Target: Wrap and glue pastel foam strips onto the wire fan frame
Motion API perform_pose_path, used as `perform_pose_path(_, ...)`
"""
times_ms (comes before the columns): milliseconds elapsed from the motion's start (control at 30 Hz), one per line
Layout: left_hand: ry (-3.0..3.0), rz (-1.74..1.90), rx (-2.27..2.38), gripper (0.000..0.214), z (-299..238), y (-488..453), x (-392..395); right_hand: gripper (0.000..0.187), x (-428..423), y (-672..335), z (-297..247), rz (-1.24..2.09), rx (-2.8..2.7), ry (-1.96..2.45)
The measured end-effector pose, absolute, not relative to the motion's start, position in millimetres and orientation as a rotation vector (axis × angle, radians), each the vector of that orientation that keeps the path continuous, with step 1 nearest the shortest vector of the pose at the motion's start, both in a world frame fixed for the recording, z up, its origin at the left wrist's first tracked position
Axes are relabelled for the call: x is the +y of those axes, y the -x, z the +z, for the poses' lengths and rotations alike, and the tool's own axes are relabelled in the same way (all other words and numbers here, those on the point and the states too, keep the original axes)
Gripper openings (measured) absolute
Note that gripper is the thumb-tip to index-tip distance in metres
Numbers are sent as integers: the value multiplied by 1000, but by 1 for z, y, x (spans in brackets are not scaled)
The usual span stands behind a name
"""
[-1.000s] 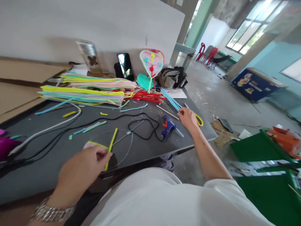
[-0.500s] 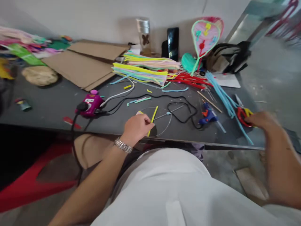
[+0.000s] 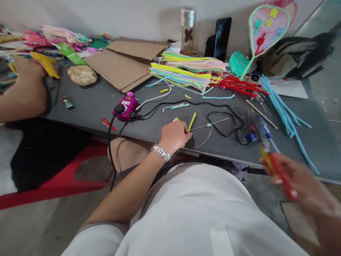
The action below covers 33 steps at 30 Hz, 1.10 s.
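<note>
The left hand (image 3: pixel 173 135), a metal watch on its wrist, is closed on a yellow pipe cleaner (image 3: pixel 191 122) that crosses a thin wire loop (image 3: pixel 205 137) lying on the dark bench (image 3: pixel 80 106). At lower right, the blurred right hand (image 3: pixel 301 181) grips a red-and-yellow tool (image 3: pixel 279 174); its exact kind cannot be told. Just above that hand sits a blue hot glue gun (image 3: pixel 259 133), beside a looped black cord (image 3: pixel 226 122). A magenta power socket (image 3: pixel 126 106) lies left of the loop. Farther back are bundled pastel pipe cleaners (image 3: pixel 181 76), loose red sticks (image 3: pixel 239 85) and flattened cardboard (image 3: pixel 125 60). A co-worker's hand (image 3: pixel 29 85) rests at far left.
</note>
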<state>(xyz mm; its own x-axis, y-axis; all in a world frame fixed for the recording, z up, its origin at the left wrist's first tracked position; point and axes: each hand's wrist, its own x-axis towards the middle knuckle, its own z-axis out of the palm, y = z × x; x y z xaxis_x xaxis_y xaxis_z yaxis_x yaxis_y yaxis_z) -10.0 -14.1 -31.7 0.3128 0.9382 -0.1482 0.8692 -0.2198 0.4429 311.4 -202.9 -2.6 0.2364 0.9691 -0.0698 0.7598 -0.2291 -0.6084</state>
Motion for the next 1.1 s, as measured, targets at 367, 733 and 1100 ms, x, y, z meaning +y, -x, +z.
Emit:
perform_pose_path(367,-1775,507,1103,29,-30,43,-13,38,-167,-235,-24,482,-2240,1923)
perform_pose_path(733,-1774,559,1107,28,-35,45,-15,33,-153,-235,-14,344,-2504,1786)
perform_pose_path(1100,-1789,552,1117,27,-39,46,-15,32,-152,-242,-24,125,-2675,1584)
